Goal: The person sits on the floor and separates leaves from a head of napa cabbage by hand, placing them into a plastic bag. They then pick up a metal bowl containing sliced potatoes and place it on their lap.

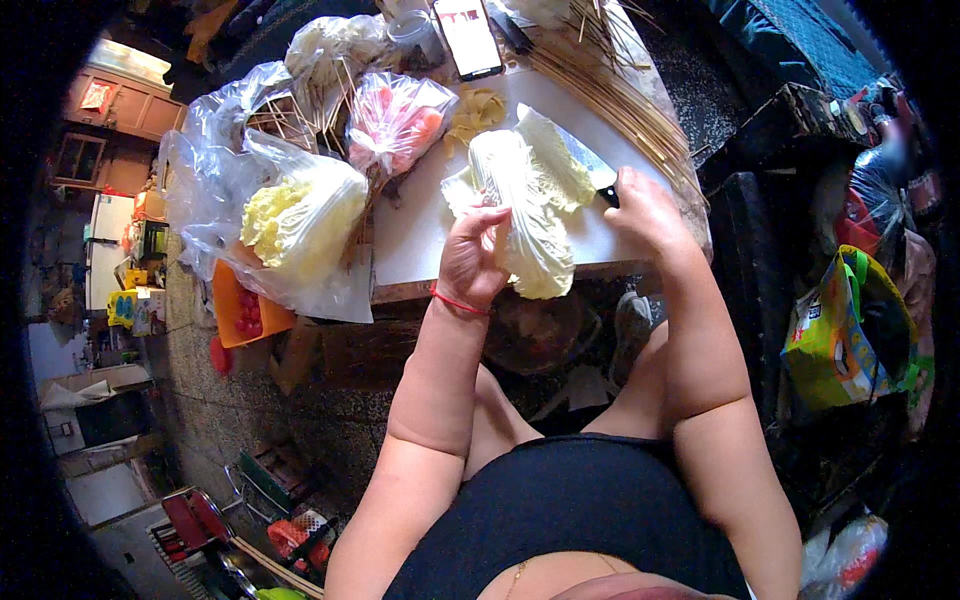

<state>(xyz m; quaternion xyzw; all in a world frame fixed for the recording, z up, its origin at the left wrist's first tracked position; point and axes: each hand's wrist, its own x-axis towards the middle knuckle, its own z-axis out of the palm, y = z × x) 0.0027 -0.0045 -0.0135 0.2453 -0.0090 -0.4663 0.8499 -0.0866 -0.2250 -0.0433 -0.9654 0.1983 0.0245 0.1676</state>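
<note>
My left hand, with a red string on its wrist, grips a pale napa cabbage leaf that hangs past the front edge of the white board. In my right hand is the black handle of a kitchen knife, its blade pointing away to the upper left. A second cabbage leaf partly covers the blade. Part of another pale leaf shows behind my left hand. The lower end of the held leaf is above my lap, off the board.
Left of the board lies a cabbage in clear plastic, beside a bag of pinkish-red pieces. Bamboo skewers line the right side. A lit phone and a clear plastic tub stand at the back. Yellowish strips lie nearby.
</note>
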